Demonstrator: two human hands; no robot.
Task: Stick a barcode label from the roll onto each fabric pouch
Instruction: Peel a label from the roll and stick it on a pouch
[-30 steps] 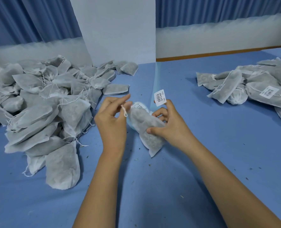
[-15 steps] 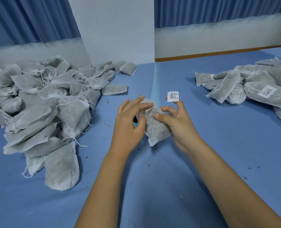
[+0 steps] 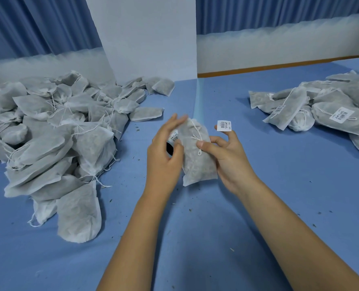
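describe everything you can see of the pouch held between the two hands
The pouch is a pale grey bag of thin, non-woven-looking fabric, lumpy with filling, its top drawn by a white drawstring with a looped end. It is held roughly upright over the blue table. The right hand grips it, thumb on the front; the open left hand lies along its left edge.

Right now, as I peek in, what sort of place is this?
Probably a small packing workshop: a heap of unlabelled fabric pouches on a blue table, a pile of barcoded pouches opposite, and the right hand gripping one pouch, a barcode label stuck to its fingertip.
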